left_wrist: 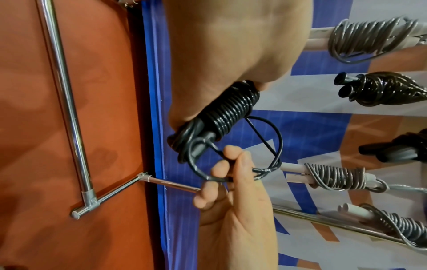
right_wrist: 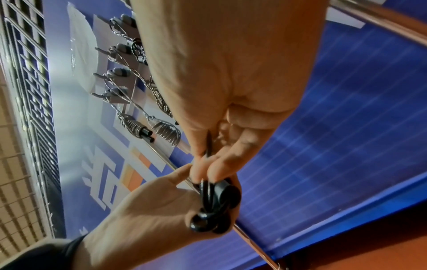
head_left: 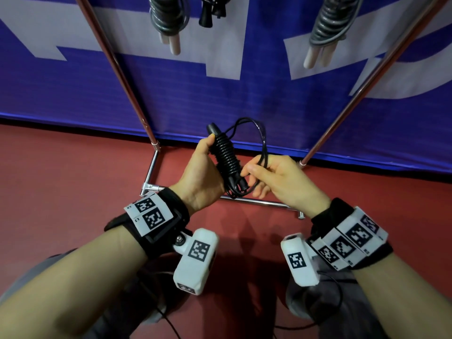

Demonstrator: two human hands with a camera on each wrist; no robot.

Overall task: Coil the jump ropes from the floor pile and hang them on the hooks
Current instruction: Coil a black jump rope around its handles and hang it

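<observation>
My left hand point(head_left: 204, 167) grips a black jump rope point(head_left: 226, 156) whose cord is wound tightly round its two handles. A loose loop of the same cord point(head_left: 263, 140) arcs up and to the right. My right hand point(head_left: 269, 174) pinches that loose cord between thumb and fingers, close beside the bundle's lower end. In the left wrist view the black bundle point(left_wrist: 231, 109) sits under my left palm point(left_wrist: 231, 54), and the right fingers point(left_wrist: 231, 164) pinch the cord loop. The right wrist view shows the handle ends point(right_wrist: 208, 221) held in my left hand point(right_wrist: 150, 210).
Coiled grey ropes with white handles point(head_left: 168, 20) point(head_left: 327, 28) and a black one point(head_left: 212, 11) hang above on a rack. Chrome rack poles point(head_left: 117, 69) point(head_left: 367, 86) slant down to a base frame point(head_left: 151, 172) on the red floor. A blue-and-white banner point(head_left: 220, 94) stands behind.
</observation>
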